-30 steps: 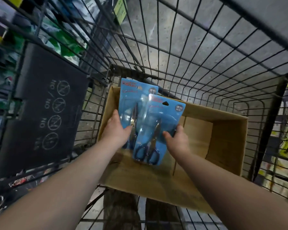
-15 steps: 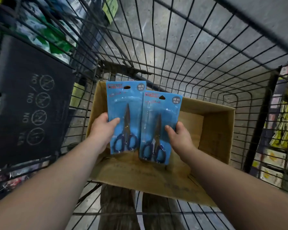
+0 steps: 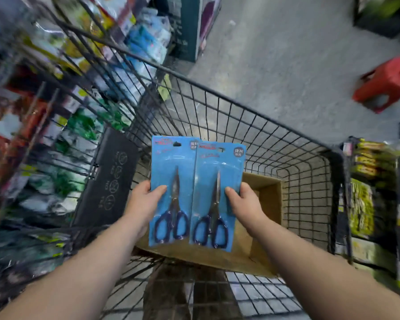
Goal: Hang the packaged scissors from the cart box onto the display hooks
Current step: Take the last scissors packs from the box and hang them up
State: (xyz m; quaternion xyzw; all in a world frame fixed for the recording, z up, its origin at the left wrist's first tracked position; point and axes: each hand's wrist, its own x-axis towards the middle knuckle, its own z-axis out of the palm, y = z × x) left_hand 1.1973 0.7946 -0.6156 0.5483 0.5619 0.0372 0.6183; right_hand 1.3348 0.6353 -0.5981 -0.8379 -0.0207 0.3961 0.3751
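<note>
A black wire-mesh cart [image 3: 340,192] carries an open brown cardboard box [image 3: 266,199] on its grid floor, toward the near edge. Two flat blue card packs with glossy clear blisters are held upright above the box's left edge. They overlap slightly, and each shows steel blades and dark-blue looped handles. The left hand [image 3: 143,204] pinches the left scissors pack [image 3: 169,172] and the right hand [image 3: 247,204] the right scissors pack [image 3: 219,167], thumbs flat in front, fingers [image 3: 146,184] curled behind.

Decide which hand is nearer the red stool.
Right. The right hand, holding the right pack, is down-left of the stool; the left hand, holding the left pack, is farther left.
</note>
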